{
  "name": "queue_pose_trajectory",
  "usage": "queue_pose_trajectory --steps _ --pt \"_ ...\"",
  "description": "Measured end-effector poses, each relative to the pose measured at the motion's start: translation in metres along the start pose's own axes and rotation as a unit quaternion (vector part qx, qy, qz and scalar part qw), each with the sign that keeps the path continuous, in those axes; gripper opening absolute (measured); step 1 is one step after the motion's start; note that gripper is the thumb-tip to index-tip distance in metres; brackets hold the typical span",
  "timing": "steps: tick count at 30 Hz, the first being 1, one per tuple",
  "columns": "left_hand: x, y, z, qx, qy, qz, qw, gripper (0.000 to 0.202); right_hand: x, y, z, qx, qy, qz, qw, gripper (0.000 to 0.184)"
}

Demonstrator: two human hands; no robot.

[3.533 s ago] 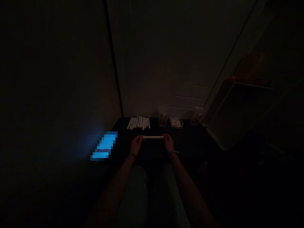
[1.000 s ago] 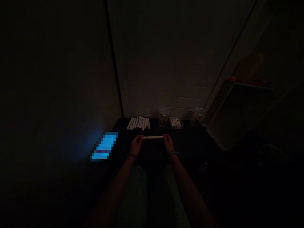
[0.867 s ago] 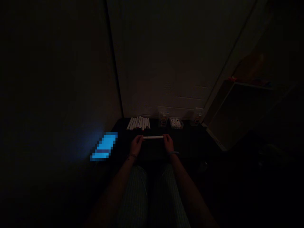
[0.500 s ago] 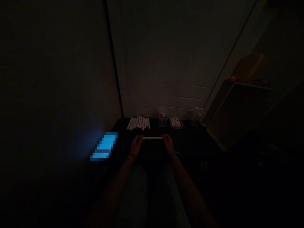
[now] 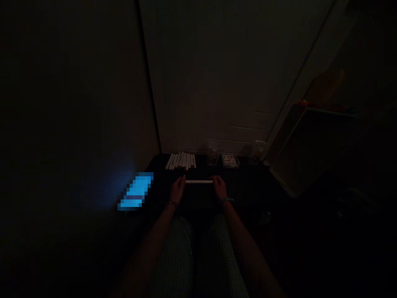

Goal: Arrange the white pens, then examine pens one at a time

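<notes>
Held level between my two hands is a slim white marker (image 5: 199,181). My left hand (image 5: 178,188) is closed on its left end, and my right hand (image 5: 219,187) pinches its right end; both tips are hidden by my fingers. Beyond my left hand, several white markers (image 5: 181,161) lie side by side in a row, some with dark or reddish ends towards me. The dim light hides the finer detail of my fingers.
A dark table (image 5: 248,182) stands against a pale wall. At its back are a clear container (image 5: 213,156), a small patterned box (image 5: 230,160) and another clear container (image 5: 258,152). A glowing blurred screen (image 5: 136,191) lies at left. A shelf unit (image 5: 297,140) rises at right.
The white marker has dipped very slightly at its right end and now lies more level. Both hands keep their hold, and the scene looks a little darker.
</notes>
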State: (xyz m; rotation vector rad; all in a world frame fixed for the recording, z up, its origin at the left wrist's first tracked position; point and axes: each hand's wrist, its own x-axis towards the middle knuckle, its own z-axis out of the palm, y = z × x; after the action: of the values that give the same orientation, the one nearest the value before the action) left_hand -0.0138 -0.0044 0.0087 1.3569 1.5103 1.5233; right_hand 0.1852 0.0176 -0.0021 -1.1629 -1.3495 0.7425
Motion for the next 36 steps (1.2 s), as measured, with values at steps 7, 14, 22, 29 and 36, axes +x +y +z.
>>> queue_pose_trajectory --steps 7,14,22,29,36 --pt "0.001 -0.006 0.001 -0.004 -0.008 -0.003 1.000 0.046 0.001 0.003 0.000 -0.006 -0.007 -0.009 1.000 0.033" --pt "0.002 -0.007 0.000 0.014 -0.012 0.022 1.000 0.039 0.001 0.005 0.000 0.013 -0.017 -0.004 1.000 0.035" --pt "0.003 -0.009 0.000 0.021 -0.028 0.049 0.998 0.036 0.001 0.006 0.000 0.012 -0.013 0.007 1.000 0.036" --pt "0.006 -0.012 0.001 0.016 -0.027 0.049 0.998 0.033 0.002 0.006 0.000 0.003 -0.005 -0.010 1.000 0.034" --pt "0.008 -0.017 0.003 -0.011 -0.021 0.053 0.998 0.032 0.003 0.009 0.001 0.011 0.000 -0.007 1.000 0.034"
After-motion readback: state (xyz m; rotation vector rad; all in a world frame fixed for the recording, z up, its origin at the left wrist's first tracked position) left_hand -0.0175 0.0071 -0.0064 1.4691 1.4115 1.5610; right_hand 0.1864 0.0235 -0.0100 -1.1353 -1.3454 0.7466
